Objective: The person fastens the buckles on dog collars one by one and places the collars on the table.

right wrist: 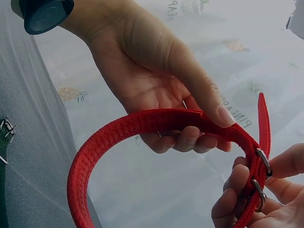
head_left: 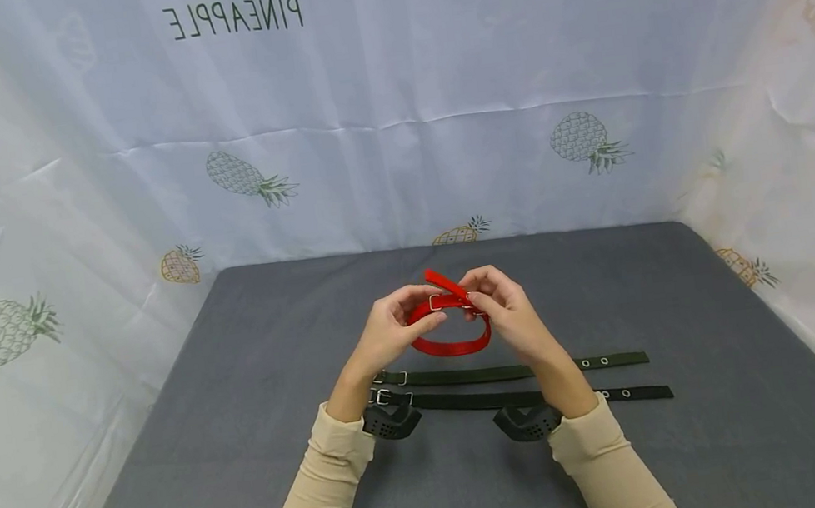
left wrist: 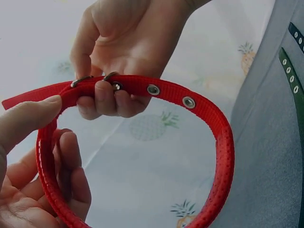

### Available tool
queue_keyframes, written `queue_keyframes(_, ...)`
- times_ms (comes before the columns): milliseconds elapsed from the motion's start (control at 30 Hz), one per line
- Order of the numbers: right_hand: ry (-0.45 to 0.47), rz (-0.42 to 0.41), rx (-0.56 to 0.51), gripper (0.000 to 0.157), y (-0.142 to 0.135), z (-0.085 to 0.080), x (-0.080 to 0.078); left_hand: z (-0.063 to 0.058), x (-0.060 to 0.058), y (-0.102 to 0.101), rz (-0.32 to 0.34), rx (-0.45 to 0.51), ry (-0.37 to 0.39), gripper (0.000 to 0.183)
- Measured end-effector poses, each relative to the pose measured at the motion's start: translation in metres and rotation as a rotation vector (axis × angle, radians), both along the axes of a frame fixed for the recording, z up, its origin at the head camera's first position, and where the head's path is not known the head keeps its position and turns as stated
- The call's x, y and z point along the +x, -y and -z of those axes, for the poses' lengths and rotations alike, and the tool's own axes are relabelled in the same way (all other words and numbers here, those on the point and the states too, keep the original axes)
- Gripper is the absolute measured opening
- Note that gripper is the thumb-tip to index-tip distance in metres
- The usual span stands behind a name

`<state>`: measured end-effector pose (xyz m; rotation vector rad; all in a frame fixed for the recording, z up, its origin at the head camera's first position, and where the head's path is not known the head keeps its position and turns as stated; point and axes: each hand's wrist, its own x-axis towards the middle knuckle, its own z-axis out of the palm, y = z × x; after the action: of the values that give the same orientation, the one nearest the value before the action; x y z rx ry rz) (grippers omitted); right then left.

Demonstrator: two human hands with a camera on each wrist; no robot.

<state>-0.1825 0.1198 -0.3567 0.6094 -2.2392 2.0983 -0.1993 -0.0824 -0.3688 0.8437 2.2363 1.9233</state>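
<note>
In the head view, a red collar (head_left: 452,349) is held up in a loop, the left hand (head_left: 389,323) pinching its left side, the right hand (head_left: 504,303) its right; behind it the curtain (head_left: 386,64) says PINEAPPLE twice, mirrored, and on its near side lie green (head_left: 467,375) and black straps (head_left: 470,401). The left wrist view shows eyelets (left wrist: 189,102) on the collar; the right wrist view, metal rings (right wrist: 263,162), with fragments of lettering (right wrist: 236,110) beyond it.

Red collar (left wrist: 224,156): matt woven webbing (one face rough, pebbled); eyelets (left wrist: 153,89) and buckle rings (right wrist: 264,163): shiny metal; green strap (head_left: 467,375) and black strap (head_left: 470,401): matt webbing; table cover (head_left: 449,484): matt cloth; backdrop (head_left: 386,64): smooth, faintly glossy sheeting.
</note>
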Motion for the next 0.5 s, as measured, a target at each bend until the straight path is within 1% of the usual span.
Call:
queue_keyframes(267,-0.006,0.001,-0.018,0.018,-0.0007,-0.0002,-0.0002,-0.0019,0.001,-0.0005,-0.003,0.01,-0.006,0.033)
queue_keyframes(500,0.007,-0.003,-0.028,0.02,0.0021,0.0023,-0.0018,-0.0018,0.0022,-0.0013,-0.028,0.011,-0.038,0.034)
